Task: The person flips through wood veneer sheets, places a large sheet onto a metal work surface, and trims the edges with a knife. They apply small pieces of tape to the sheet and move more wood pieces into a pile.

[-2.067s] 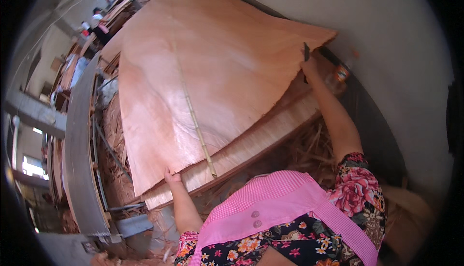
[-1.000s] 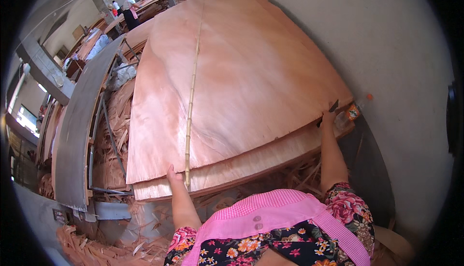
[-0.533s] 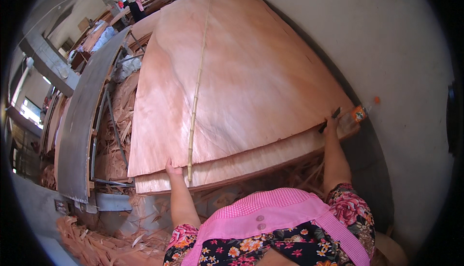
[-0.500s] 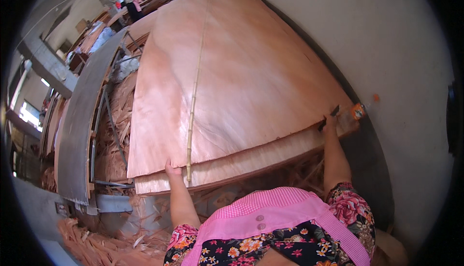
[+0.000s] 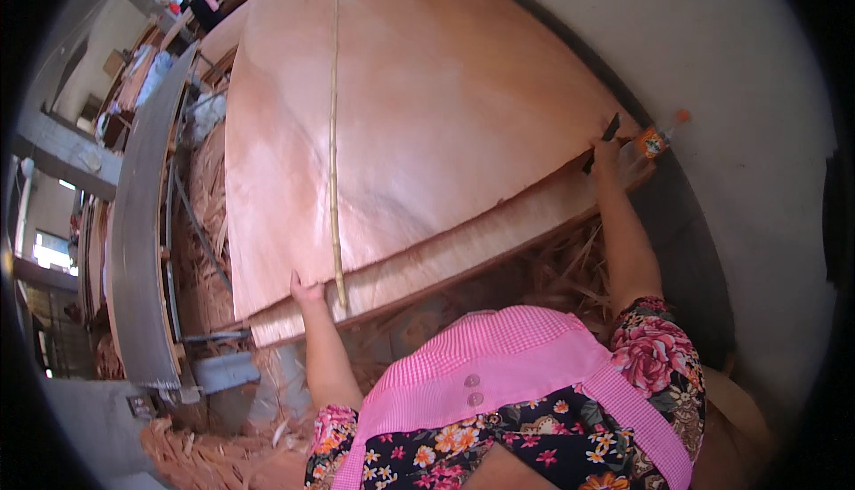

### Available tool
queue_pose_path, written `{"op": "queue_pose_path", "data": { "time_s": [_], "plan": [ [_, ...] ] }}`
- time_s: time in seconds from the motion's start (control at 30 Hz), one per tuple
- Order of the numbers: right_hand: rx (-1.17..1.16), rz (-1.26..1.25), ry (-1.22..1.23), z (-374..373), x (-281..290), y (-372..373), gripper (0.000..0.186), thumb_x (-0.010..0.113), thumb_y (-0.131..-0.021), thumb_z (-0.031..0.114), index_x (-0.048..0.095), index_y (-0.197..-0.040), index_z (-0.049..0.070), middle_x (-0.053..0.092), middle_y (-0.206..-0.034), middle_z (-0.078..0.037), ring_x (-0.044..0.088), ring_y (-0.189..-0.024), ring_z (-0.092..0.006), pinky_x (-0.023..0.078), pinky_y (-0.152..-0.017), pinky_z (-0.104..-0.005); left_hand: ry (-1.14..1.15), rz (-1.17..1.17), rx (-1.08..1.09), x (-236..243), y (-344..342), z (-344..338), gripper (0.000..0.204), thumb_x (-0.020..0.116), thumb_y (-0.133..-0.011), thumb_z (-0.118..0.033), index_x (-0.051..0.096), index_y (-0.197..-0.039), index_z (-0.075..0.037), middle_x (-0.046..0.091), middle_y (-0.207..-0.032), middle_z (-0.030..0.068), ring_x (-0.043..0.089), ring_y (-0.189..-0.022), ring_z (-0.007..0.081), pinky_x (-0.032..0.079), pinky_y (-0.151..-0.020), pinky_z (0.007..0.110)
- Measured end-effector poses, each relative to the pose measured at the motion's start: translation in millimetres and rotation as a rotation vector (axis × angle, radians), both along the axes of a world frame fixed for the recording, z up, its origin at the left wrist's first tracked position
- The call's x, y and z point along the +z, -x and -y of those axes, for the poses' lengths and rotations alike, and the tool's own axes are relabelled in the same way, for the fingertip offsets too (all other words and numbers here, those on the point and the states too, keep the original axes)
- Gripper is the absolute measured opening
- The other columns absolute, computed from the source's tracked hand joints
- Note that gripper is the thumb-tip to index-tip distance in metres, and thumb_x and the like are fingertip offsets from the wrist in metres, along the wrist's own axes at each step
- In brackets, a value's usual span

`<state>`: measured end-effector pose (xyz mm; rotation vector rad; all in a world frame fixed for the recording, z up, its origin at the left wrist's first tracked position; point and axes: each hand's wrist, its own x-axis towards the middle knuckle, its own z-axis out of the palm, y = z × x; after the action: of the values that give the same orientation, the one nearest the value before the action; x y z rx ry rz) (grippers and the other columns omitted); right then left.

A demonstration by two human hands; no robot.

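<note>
Left hand (image 5: 307,289) pinches near edge of large thin reddish-tan wood sheet (image 5: 445,107), which lies atop pale wood stack (image 5: 463,242); right hand (image 5: 606,153) grips slim black tool (image 5: 611,128) at sheet's right corner. Long yellowish bamboo stick (image 5: 334,160) lies lengthwise on sheet.

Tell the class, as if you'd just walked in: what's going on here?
A person in a pink apron has both hands at the near edge of a wide wood sheet. The left hand pinches it near the left corner; the right hand, toward the right corner, holds a dark tool. A thin pole lies along the sheet, overhanging that edge.
</note>
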<state>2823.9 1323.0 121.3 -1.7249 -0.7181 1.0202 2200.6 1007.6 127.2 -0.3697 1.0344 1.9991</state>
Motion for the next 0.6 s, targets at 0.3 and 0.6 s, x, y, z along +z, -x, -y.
{"op": "queue_pose_path", "data": {
  "time_s": [0.3, 0.6],
  "plan": [
    [0.048, -0.524, -0.052, 49.0, 7.1, -1.1, 0.051, 0.049, -0.077, 0.000, 0.039, -0.125, 0.012, 0.045, -0.110, -0.009, 0.046, -0.090, -0.0200, 0.041, -0.067, -0.0302, -0.098, -0.104, 0.143, -14.4, 1.9, 10.1, 0.040, 0.043, -0.083, -0.022, 0.043, -0.116, 0.000, 0.048, -0.117, 0.0121, 0.043, -0.109, 0.0298, 0.031, -0.095, 0.044],
    [0.174, -0.315, -0.206, 34.4, 41.1, 22.7, 0.051, 0.049, -0.078, -0.001, 0.039, -0.126, 0.013, 0.047, -0.111, -0.007, 0.049, -0.088, -0.0191, 0.043, -0.068, -0.0299, 0.272, -0.531, 0.338, 23.5, 7.0, 5.2, 0.032, 0.056, -0.074, 0.002, 0.045, -0.103, 0.010, 0.051, -0.103, 0.0140, 0.051, -0.093, 0.0230, 0.044, -0.079, 0.033]
  ]
}}
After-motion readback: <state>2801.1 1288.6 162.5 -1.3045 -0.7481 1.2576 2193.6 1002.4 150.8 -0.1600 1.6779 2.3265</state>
